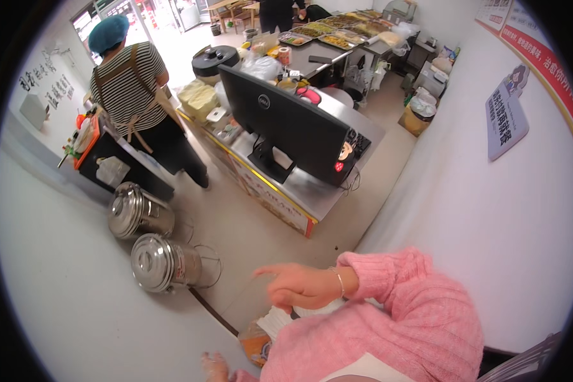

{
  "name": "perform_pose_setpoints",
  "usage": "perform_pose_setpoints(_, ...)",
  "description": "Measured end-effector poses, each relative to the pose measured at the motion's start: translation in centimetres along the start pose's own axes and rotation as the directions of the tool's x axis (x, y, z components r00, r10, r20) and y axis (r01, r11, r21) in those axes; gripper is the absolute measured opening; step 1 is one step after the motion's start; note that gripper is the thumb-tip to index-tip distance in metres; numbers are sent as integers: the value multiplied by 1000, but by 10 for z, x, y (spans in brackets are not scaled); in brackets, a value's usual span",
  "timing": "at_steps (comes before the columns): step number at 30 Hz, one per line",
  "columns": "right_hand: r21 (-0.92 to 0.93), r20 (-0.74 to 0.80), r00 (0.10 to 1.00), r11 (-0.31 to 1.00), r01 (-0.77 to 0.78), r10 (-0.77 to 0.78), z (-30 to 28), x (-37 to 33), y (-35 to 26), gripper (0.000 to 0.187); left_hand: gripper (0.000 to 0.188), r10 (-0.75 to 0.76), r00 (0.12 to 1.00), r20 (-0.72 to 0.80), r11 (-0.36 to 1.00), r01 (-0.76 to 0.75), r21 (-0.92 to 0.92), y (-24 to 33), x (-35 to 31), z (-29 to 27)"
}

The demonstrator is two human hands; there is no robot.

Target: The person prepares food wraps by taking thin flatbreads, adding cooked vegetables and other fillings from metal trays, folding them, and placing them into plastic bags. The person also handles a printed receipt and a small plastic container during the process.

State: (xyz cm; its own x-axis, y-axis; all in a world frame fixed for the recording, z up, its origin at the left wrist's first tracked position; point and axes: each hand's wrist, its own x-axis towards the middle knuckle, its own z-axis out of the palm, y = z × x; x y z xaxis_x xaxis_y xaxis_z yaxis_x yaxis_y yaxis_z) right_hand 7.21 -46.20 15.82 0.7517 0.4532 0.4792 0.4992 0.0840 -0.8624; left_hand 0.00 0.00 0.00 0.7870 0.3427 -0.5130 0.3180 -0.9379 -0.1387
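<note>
My right hand (304,286), in a pink knitted sleeve with a bracelet at the wrist, is raised before my body. Its index finger stretches out to the left, and I see nothing held in it. Below it lies a white ridged piece (275,320), partly hidden by the hand and sleeve. Beside that is a clear bag with orange contents (256,346), low near the wall. At the lower edge my left hand (215,367) is blurred, its fingers seemingly apart and nothing visible in them.
Two lidded steel pots (153,264) stand left on the floor. Ahead is a steel counter (305,197) carrying a black monitor (280,121). A person in a striped shirt (130,89) stands beyond the pots. Food trays (337,41) line a far table; a white wall (465,223) runs along the right.
</note>
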Motion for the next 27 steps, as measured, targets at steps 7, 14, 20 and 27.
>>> perform_pose_setpoints(7, -39, -592, 803, 993, -114, 69, -124, -36, -16, 32, 39, 196, 783, -590, 908, -371, -192, 222, 87, -200)
perform_pose_setpoints(14, -581, -812, 301, 737, -346, -499, -292, -97, -9, 37, 31, 604, 94, -791, 307, -944, 123, 501, 30, -306)
perform_pose_setpoints(20, -783, -617, 160, 580, -224, -770, -532, -190, -13, 26, 32, 646, 106, -756, 239, -968, 69, 667, -38, -295)
perform_pose_setpoints(27, -720, -693, 140, 691, -66, -708, -764, -180, -25, 20, 24, 537, 544, -645, 677, -734, -55, 751, -99, -261)
